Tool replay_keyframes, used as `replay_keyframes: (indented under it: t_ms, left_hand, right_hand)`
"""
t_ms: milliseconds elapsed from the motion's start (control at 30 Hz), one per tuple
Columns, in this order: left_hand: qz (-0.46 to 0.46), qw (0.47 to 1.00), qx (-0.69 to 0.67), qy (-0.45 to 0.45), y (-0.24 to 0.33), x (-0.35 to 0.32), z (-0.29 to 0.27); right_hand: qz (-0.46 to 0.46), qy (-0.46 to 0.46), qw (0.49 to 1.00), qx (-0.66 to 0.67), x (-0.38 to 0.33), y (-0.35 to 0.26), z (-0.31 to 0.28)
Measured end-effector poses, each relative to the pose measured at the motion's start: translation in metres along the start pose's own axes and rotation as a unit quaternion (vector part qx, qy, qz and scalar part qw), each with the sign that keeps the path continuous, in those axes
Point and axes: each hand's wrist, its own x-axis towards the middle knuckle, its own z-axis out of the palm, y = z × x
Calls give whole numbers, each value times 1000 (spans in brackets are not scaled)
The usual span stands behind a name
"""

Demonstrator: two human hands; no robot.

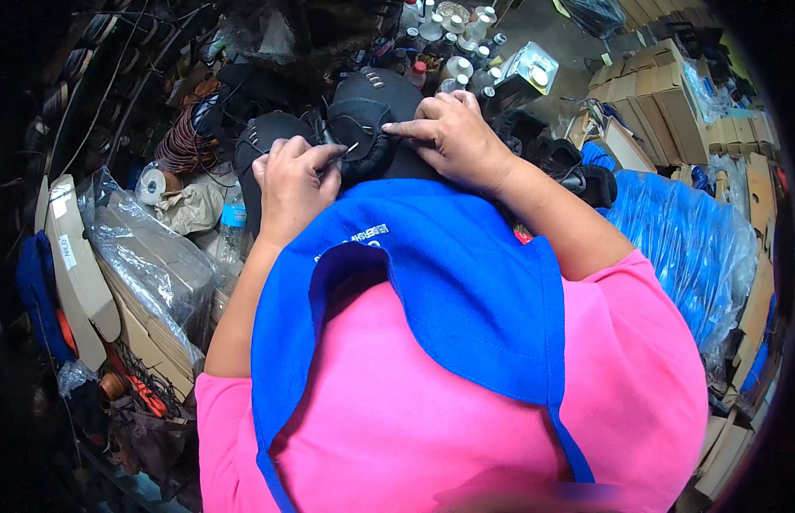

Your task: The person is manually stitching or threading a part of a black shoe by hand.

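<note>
Between my hands, over my lap, lies a black shoe upper (360, 120) with a puckered, gathered edge facing me. My left hand (293, 184) is closed in a pinch at its left side, thumb and forefinger around a thin, pale needle (353, 148) that points at the black material. My right hand (466, 141) rests on the right side of the upper, forefinger stretched along its edge and the other fingers curled; part of its grip is hidden. Pale stitches show on the dark surfaces just beyond my hands. A blue apron (466, 282) covers my front.
Several bottles (457, 67) and a metal can (530, 73) stand ahead. Black shoes (568, 167) and a blue plastic-wrapped bundle (679, 239) lie to the right, cardboard (650, 103) beyond. On the left are plastic-covered cardboard (153, 265), a thread spool (153, 184) and brown cord (188, 141).
</note>
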Motion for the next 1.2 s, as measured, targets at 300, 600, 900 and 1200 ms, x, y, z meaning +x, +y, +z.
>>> replay_keyframes:
  t_ms: [300,600,900,1200]
  left_hand:
    - [-59,964,-259,-19,-9,21,14]
    - [20,988,-151,-21,-22,31,18]
    - [17,987,-153,-51,-21,37,21]
    - [100,980,-151,-82,-17,41,9]
  right_hand:
    - [63,-40,990,119,7,18,7]
    - [86,-127,937,314,28,31,-2]
    - [110,-159,910,368,31,32,-4]
    - [80,-161,924,338,27,34,-2]
